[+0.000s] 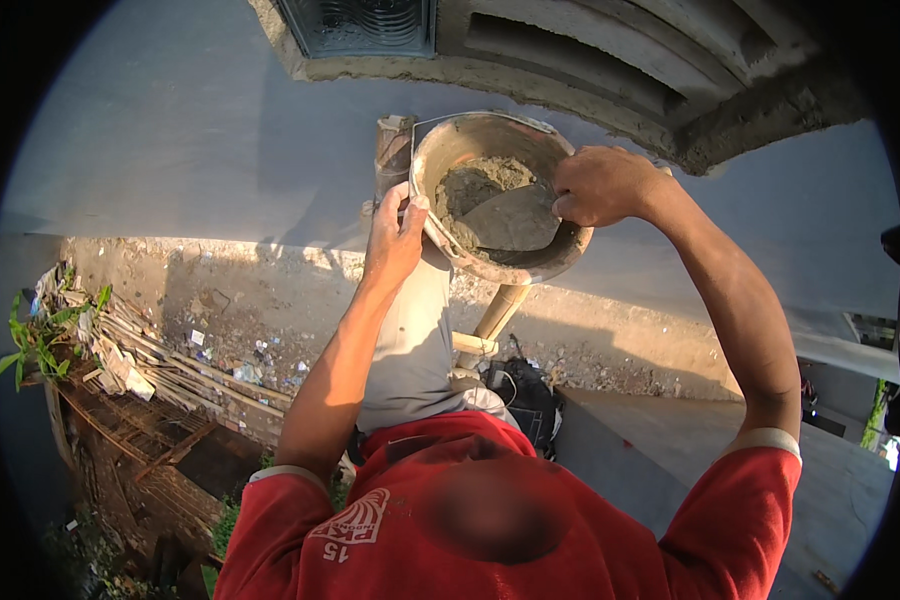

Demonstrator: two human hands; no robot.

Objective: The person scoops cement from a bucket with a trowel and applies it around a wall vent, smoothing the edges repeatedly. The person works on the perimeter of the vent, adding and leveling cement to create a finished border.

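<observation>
A round bucket point(515, 137) crusted with cement stands in front of me at the top middle, its thin wire handle hanging along the left side. Wet grey mortar point(462, 190) lies inside it. My left hand point(398, 235) grips the bucket's left rim, thumb and fingers closed on the edge. At the right rim, my right hand point(605, 187) is wrapped around the handle of a trowel, the handle itself mostly covered by my fist. The flat trowel blade point(515, 220) points left into the bucket and rests against the mortar.
A bamboo post point(394, 150) rises beside the bucket, and another bamboo pole point(500, 312) stands below it. Overhead juts a rough concrete vent frame point(570, 65). Far below, the ground holds litter, a pile of bamboo poles point(160, 350) and a rusty roof point(120, 440).
</observation>
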